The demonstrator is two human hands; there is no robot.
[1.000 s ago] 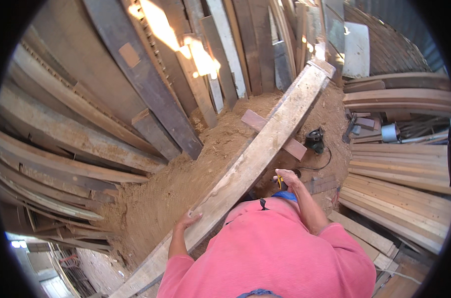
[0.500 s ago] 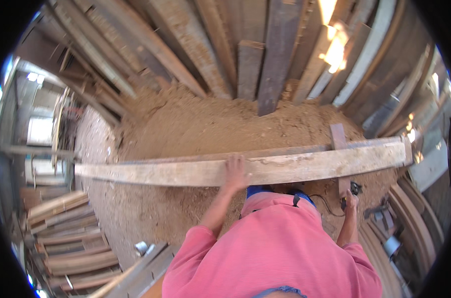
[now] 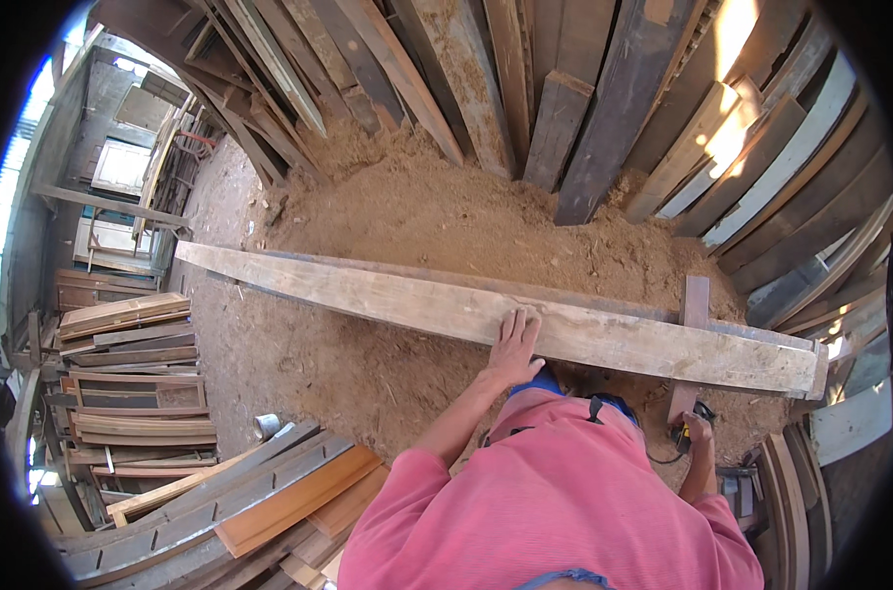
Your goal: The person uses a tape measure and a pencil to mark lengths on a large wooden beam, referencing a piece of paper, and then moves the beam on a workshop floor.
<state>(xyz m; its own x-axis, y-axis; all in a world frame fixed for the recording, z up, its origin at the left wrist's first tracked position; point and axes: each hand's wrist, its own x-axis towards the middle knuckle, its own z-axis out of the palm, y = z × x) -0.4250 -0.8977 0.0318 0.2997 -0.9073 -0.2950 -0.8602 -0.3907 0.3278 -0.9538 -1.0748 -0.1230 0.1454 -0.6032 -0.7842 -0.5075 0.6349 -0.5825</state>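
A long pale wooden plank point(image 3: 397, 298) stretches across in front of me, slanting down toward the right. My left hand point(image 3: 515, 349) lies flat on its near half, a little right of the middle, fingers stretched out and gripping nothing. Low on the right, my right hand point(image 3: 699, 427) is closed around a corded power tool point(image 3: 679, 434), black with some yellow. The tool is mostly hidden by the hand, so its exact kind does not show. It sits beside the near end of a reddish-brown crosspiece point(image 3: 695, 298), which passes beneath the plank.
A second board point(image 3: 604, 309) runs along the plank's far side. Sawdust point(image 3: 387, 211) covers the ground beyond. Upright boards point(image 3: 614, 118) lean along the far side. Stacked timber point(image 3: 147, 428) lies at left, with more boards point(image 3: 289, 501) near my left side.
The view has turned, so the plank now slants and more timber shows at lower left. My left hand stays on the plank; my right hand keeps its hold on the power tool.
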